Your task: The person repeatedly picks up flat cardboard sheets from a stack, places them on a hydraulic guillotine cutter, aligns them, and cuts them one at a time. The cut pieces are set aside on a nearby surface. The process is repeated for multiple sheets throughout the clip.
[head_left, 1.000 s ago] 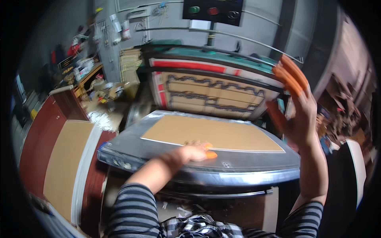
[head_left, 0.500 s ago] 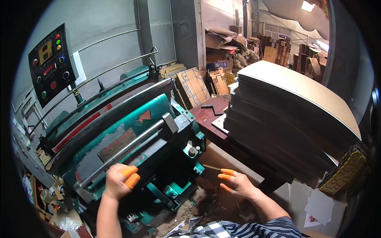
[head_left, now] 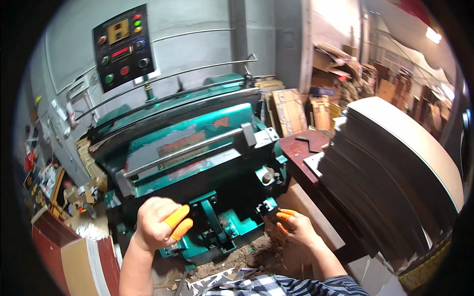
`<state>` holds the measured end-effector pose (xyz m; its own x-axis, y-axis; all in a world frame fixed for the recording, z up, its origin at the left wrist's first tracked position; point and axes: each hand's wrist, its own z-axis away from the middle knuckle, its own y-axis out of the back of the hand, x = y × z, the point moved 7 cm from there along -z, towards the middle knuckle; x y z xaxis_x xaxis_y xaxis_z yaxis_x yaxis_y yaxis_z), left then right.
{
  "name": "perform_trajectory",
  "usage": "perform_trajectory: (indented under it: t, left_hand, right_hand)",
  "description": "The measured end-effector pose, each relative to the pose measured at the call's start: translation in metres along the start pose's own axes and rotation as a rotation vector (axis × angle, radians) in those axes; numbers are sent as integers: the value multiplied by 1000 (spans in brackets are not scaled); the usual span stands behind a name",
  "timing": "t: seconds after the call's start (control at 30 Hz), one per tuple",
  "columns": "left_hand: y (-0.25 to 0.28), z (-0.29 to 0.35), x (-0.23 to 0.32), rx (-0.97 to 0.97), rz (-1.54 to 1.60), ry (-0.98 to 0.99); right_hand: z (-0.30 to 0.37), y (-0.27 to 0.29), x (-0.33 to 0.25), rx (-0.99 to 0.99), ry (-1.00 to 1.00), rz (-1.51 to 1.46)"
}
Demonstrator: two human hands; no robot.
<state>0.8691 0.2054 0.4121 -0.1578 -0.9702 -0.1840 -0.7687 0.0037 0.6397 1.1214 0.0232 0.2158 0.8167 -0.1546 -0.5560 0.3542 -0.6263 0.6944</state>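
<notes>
My left hand (head_left: 162, 224) is closed in a fist, orange covers on its fingers, raised in front of a green press machine (head_left: 217, 157). Whatever it may hold is hidden. My right hand (head_left: 297, 228), also with orange finger covers, is over the machine's lower right corner. Its bent fingers are a little apart, and I see nothing between them. A steel bar (head_left: 197, 150) crosses the machine's tilted front plate. Neither hand appears to touch the machine.
A tall stack of dark-edged sheets (head_left: 390, 163) rises at the right, beside a dark red table (head_left: 306, 143) with a small black angled tool (head_left: 308, 144). A control panel (head_left: 124, 49) stands at the upper left. Boards (head_left: 79, 266) stand at the lower left; scraps (head_left: 256, 256) lie below.
The view has swung left and the scene shifted right. The thin yellowish strip at my right fingertips no longer shows. My left hand stays closed.
</notes>
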Motion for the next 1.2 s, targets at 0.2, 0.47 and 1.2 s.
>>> perform_trajectory:
  t: [0.2, 0.47, 1.2]
  left_hand:
    - [53, 1, -18, 232, -198, 158]
    - [83, -4, -32, 406, -414, 272]
    - [-60, 326, 6, -1093, -24, 1056]
  right_hand:
    - [-10, 23, -13, 102, 66, -9]
    - [-16, 38, -16, 220, 257, -5]
    - [3, -48, -77, -181, 177, -186]
